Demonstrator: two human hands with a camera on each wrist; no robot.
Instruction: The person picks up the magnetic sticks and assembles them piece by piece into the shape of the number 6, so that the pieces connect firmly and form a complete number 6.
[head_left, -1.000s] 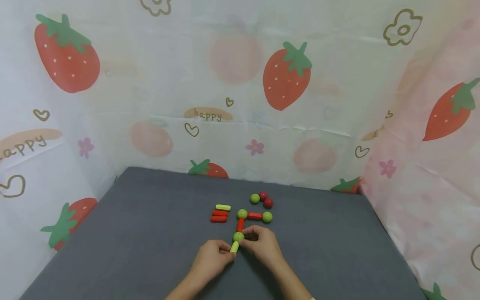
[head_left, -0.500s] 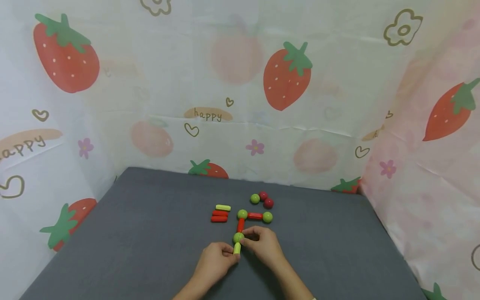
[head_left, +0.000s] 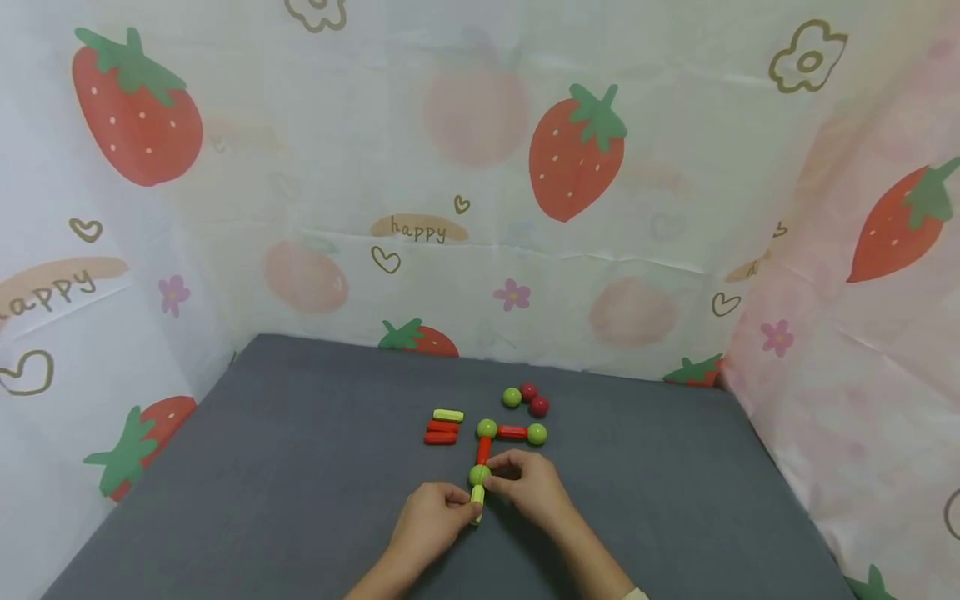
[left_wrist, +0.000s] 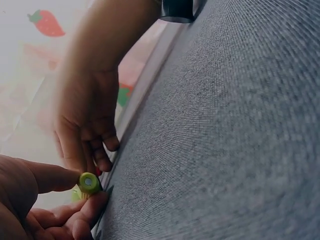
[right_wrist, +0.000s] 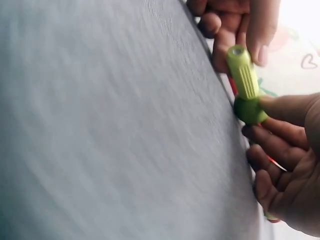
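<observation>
My left hand (head_left: 429,521) pinches a yellow-green ribbed stick (head_left: 477,495) between thumb and fingers. The stick's far end meets a green ball (head_left: 479,475), which my right hand (head_left: 534,492) pinches from the right. In the right wrist view the stick (right_wrist: 245,75) stands against the ball (right_wrist: 249,110) with a round spot on its free end. From that ball a red stick (head_left: 483,450) runs up to a second green ball (head_left: 487,428). Another red stick (head_left: 513,432) joins that one to a third green ball (head_left: 537,433), forming a bent chain.
Left of the chain lie a yellow stick (head_left: 448,415) and two red sticks (head_left: 441,437) side by side. Behind it are a loose green ball (head_left: 512,397) and two red balls (head_left: 538,406). A strawberry-print curtain (head_left: 465,275) surrounds the dark grey table (head_left: 300,467).
My left hand has shifted slightly right with the yellow-green stick, which swung from slanting to nearly in line with the chain's red stick. My right hand has stayed on the ball.
</observation>
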